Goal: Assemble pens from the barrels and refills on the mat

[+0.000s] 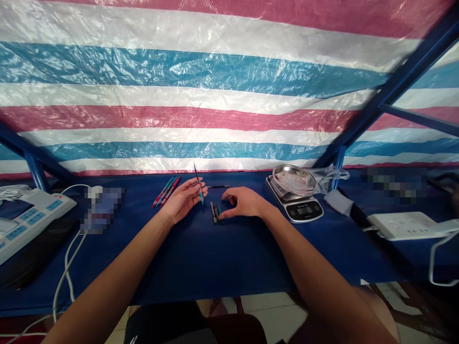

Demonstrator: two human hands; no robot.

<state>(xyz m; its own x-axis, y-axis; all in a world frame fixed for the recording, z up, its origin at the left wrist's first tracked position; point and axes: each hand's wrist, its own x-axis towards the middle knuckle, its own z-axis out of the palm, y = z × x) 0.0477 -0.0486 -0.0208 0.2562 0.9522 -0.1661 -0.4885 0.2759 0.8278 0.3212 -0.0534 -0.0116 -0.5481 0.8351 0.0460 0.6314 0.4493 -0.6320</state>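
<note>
My left hand, palm turned up, pinches a slim pen piece between thumb and fingers. This piece is dark and thin at its upper end, like a refill, and light blue at the lower end. My right hand hovers with thumb and fingers apart beside a small pile of dark and teal pen parts on the blue table. Its thumb is close to the pile; whether they touch I cannot tell. Behind the hands lies a thin dark stick, like a refill. Several teal and red pens lie left of my left hand.
A kitchen scale with a metal bowl and plastic bag stands right. Power strips and white cables lie left; another white power strip is right. A striped tarp hangs behind, between blue metal bars.
</note>
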